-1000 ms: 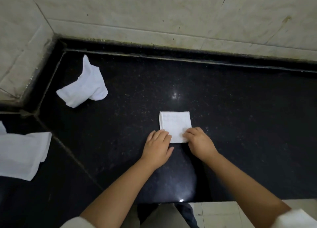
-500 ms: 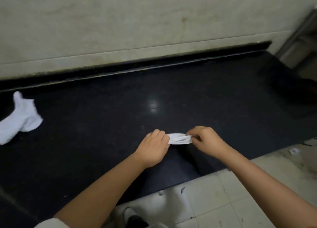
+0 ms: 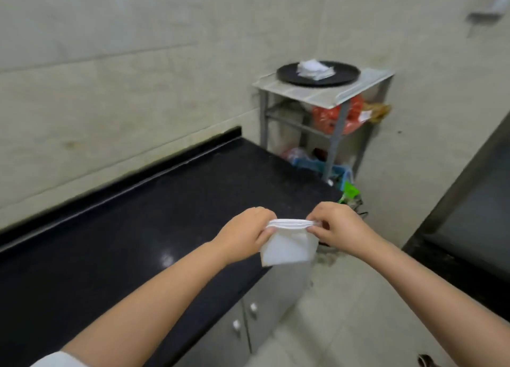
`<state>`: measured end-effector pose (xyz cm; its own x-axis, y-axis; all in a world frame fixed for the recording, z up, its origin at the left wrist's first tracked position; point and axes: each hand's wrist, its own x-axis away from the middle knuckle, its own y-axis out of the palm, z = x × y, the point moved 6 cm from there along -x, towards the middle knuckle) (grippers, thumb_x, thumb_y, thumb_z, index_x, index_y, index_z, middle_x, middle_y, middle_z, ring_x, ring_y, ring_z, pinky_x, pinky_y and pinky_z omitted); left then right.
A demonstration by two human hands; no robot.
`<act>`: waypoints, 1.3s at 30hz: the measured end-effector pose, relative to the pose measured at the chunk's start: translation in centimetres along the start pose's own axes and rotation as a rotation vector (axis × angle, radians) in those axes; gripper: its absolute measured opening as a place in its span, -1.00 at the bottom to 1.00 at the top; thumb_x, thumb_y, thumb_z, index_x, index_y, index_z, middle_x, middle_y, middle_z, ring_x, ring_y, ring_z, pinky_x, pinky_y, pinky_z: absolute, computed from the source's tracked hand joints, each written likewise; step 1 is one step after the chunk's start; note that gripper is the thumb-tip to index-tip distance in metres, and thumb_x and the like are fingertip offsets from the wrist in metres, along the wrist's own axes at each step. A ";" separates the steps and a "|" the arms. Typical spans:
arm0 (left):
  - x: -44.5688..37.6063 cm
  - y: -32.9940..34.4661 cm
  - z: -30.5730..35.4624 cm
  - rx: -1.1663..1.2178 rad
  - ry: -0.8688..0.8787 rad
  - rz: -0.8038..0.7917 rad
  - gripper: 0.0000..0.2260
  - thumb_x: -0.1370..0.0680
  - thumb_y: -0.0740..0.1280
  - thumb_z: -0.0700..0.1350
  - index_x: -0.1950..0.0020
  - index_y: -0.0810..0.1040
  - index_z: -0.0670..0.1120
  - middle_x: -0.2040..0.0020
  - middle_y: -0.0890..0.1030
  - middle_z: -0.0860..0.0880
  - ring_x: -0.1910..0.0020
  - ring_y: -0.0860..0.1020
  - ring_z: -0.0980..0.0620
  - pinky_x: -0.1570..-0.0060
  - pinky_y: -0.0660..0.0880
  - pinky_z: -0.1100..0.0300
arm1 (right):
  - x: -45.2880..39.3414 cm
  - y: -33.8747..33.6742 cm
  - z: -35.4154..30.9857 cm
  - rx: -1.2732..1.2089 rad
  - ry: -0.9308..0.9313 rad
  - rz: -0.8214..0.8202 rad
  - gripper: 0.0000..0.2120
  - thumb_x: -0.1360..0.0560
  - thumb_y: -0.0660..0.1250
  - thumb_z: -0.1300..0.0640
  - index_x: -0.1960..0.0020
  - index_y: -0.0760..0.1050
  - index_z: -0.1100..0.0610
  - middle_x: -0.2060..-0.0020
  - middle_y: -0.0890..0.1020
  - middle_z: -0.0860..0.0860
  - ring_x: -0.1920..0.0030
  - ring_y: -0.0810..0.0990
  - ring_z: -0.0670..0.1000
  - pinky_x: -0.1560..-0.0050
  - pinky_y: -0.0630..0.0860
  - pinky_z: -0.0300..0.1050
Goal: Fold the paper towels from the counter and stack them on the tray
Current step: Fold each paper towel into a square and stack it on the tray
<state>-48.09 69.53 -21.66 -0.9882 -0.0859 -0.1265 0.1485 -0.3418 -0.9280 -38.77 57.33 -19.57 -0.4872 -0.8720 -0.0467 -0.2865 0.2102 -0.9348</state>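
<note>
Now both hands carry one folded towel (image 3: 288, 246) in the air, past the end of the black counter (image 3: 138, 228). Left hand (image 3: 242, 235) pinches the towel's upper left corner, thumb in front and fingers curled behind; right hand (image 3: 338, 233) pinches the upper right corner the same way, so each grip is pressed together on the towel's top edge. The towel hangs as a small white square below that edge, clear of the counter.

Folding of this piece looks finished, so the step in hand is the carry to the tray (image 3: 318, 75). That round dark tray sits on a small tiled stand (image 3: 325, 93) against the wall, well apart from the hands and higher in the view. A pile of white towels (image 3: 314, 69) already lies on it, a little untidy.

Next move, as I judge it: bring the towel over the pile, lower it flat with edges roughly matching, and only then let both corners go. Dropping it early could let the layers fall open or knock the pile askew
</note>
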 end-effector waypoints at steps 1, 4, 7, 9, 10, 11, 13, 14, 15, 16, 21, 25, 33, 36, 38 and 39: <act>-2.1 -0.2 1.1 -0.017 0.045 0.005 -0.79 -0.61 0.13 -0.08 -0.13 0.47 -0.13 -0.04 0.52 -0.05 -0.05 0.45 -0.01 0.04 0.32 0.21 | -0.1 -1.6 1.8 0.012 0.005 0.014 -0.82 -0.46 0.34 0.16 -0.02 0.61 0.17 0.06 0.58 0.08 0.01 0.54 0.04 -0.09 0.42 -0.11; -8.8 -1.1 3.5 -0.059 0.148 0.037 -0.79 -0.61 0.14 -0.08 -0.14 0.48 -0.13 -0.02 0.52 -0.05 -0.05 0.45 -0.01 0.06 0.28 0.26 | -1.9 -6.1 6.6 0.077 0.016 0.015 -0.81 -0.47 0.32 0.15 -0.03 0.61 0.20 0.12 0.48 0.06 0.04 0.50 0.04 -0.02 0.38 -0.16; -16.1 -2.1 4.9 -0.087 0.202 0.098 -0.66 -0.58 0.09 0.04 -0.11 0.50 -0.15 0.00 0.54 -0.08 -0.02 0.47 -0.04 0.02 0.32 0.21 | -5.1 -10.7 11.5 0.166 0.014 0.015 -0.80 -0.48 0.31 0.12 -0.03 0.60 0.19 0.14 0.48 0.04 0.02 0.51 0.05 -0.01 0.39 -0.12; -20.9 -3.0 5.6 -0.077 0.240 0.155 -0.46 -0.47 -0.06 0.18 -0.09 0.52 -0.14 0.05 0.55 -0.07 0.02 0.48 -0.03 0.08 0.31 0.23 | -7.8 -13.7 14.8 0.191 0.014 0.045 -0.81 -0.48 0.32 0.12 -0.01 0.59 0.20 0.17 0.46 0.01 0.09 0.49 0.04 0.05 0.38 -0.12; -23.7 -3.3 5.5 -0.070 0.245 0.167 -0.41 -0.43 -0.10 0.20 -0.08 0.52 -0.14 0.06 0.56 -0.07 0.03 0.49 -0.03 0.10 0.29 0.24 | -9.4 -15.2 16.5 0.211 0.016 0.048 -0.82 -0.47 0.32 0.13 0.01 0.59 0.21 0.19 0.45 0.01 0.14 0.45 0.01 0.11 0.34 -0.15; -26.4 -3.8 5.5 -0.075 0.249 0.179 -0.40 -0.41 -0.10 0.21 -0.07 0.53 -0.15 0.07 0.56 -0.08 0.04 0.49 -0.03 0.12 0.27 0.25 | -11.0 -16.6 18.1 0.229 0.010 0.048 -0.83 -0.47 0.32 0.14 0.03 0.58 0.22 0.21 0.46 0.01 0.16 0.42 -0.01 0.16 0.29 -0.17; -32.6 -5.4 5.2 -0.086 0.248 0.206 -0.46 -0.43 -0.01 0.19 -0.04 0.54 -0.16 0.08 0.56 -0.11 0.04 0.49 -0.05 0.13 0.26 0.23 | -14.9 -19.7 21.3 0.249 -0.002 0.044 -0.85 -0.45 0.33 0.16 0.06 0.58 0.23 0.24 0.49 0.02 0.19 0.43 -0.01 0.15 0.34 -0.12; -35.0 -6.2 5.0 -0.092 0.229 0.208 -0.53 -0.47 0.07 0.16 -0.02 0.55 -0.17 0.08 0.56 -0.12 0.04 0.50 -0.07 0.13 0.29 0.20 | -16.4 -21.0 22.5 0.253 0.008 0.042 -0.86 -0.44 0.33 0.17 0.08 0.58 0.23 0.25 0.50 0.03 0.20 0.45 0.01 0.13 0.38 -0.09; -37.9 -7.1 4.7 -0.094 0.206 0.210 -0.62 -0.49 0.15 0.11 0.00 0.55 -0.17 0.09 0.55 -0.13 0.03 0.50 -0.10 0.11 0.32 0.15 | -18.4 -22.6 23.8 0.261 0.010 0.056 -0.87 -0.44 0.33 0.17 0.08 0.58 0.22 0.24 0.50 0.03 0.20 0.46 0.02 0.13 0.39 -0.08; -40.5 -7.9 4.4 -0.087 0.187 0.225 -0.67 -0.50 0.19 0.07 0.00 0.55 -0.16 0.09 0.55 -0.13 0.03 0.51 -0.11 0.09 0.36 0.12 | -20.1 -24.2 25.2 0.266 0.017 0.081 -0.87 -0.45 0.32 0.18 0.07 0.57 0.22 0.23 0.50 0.03 0.19 0.46 0.02 0.14 0.38 -0.09; -51.4 -11.0 2.4 -0.155 0.035 0.279 -0.82 -0.53 0.27 -0.04 -0.03 0.55 -0.11 0.08 0.50 -0.04 -0.03 0.50 -0.06 0.00 0.41 0.10 | -28.8 -29.9 31.0 0.232 0.018 0.165 -0.85 -0.45 0.30 0.20 0.02 0.58 0.20 0.14 0.55 0.04 0.13 0.47 0.01 0.07 0.41 -0.08; -58.5 -14.5 0.4 -0.139 -0.128 0.363 -0.80 -0.53 0.26 -0.12 -0.08 0.57 -0.16 -0.06 0.58 -0.18 -0.07 0.51 -0.15 0.02 0.40 0.11 | -36.0 -32.9 35.0 -0.014 0.023 0.193 -0.86 -0.45 0.32 0.23 0.01 0.57 0.17 0.16 0.61 0.06 0.24 0.53 -0.03 0.13 0.44 -0.14; -69.3 -17.8 -5.0 -0.074 -0.482 0.681 -0.83 -0.53 0.27 -0.20 -0.08 0.57 -0.19 -0.05 0.62 -0.20 -0.08 0.53 -0.17 0.06 0.39 0.12 | -52.1 -35.0 41.9 -0.489 -0.129 0.254 -0.84 -0.42 0.30 0.37 0.26 0.48 0.16 0.38 0.56 0.10 0.41 0.53 -0.05 0.17 0.53 -0.18; -71.8 -17.3 -6.5 -0.094 -0.530 0.770 -0.85 -0.52 0.26 -0.24 -0.03 0.58 -0.22 -0.03 0.58 -0.21 -0.04 0.52 -0.19 0.15 0.32 0.14 | -56.5 -35.1 43.1 -0.328 -0.268 0.279 -0.89 -0.43 0.29 0.33 0.09 0.56 0.23 0.35 0.50 0.04 0.40 0.39 -0.16 0.36 0.34 -0.48; -73.3 -14.7 -7.6 -0.103 -0.581 0.707 -0.83 -0.52 0.26 -0.27 -0.06 0.57 -0.23 -0.07 0.57 -0.20 -0.05 0.51 -0.18 0.08 0.34 0.12 | -58.9 -33.5 44.7 -0.235 -0.320 0.219 -0.83 -0.43 0.28 0.34 0.02 0.57 0.28 0.28 0.52 0.09 0.37 0.42 -0.06 0.37 0.31 -0.44; -73.8 -13.0 -8.2 -0.106 -0.596 0.651 -0.82 -0.51 0.27 -0.27 -0.08 0.57 -0.22 -0.09 0.56 -0.20 -0.07 0.51 -0.18 0.04 0.35 0.13 | -59.7 -32.3 45.5 -0.176 -0.341 0.176 -0.82 -0.43 0.28 0.34 0.00 0.58 0.28 0.22 0.56 0.14 0.27 0.50 0.04 0.33 0.32 -0.39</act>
<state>22.61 88.03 -3.17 -0.5217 -0.7156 -0.4645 0.6408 0.0308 -0.7671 37.10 82.53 -2.65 -0.2487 -0.9061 -0.3424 -0.3744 0.4159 -0.8287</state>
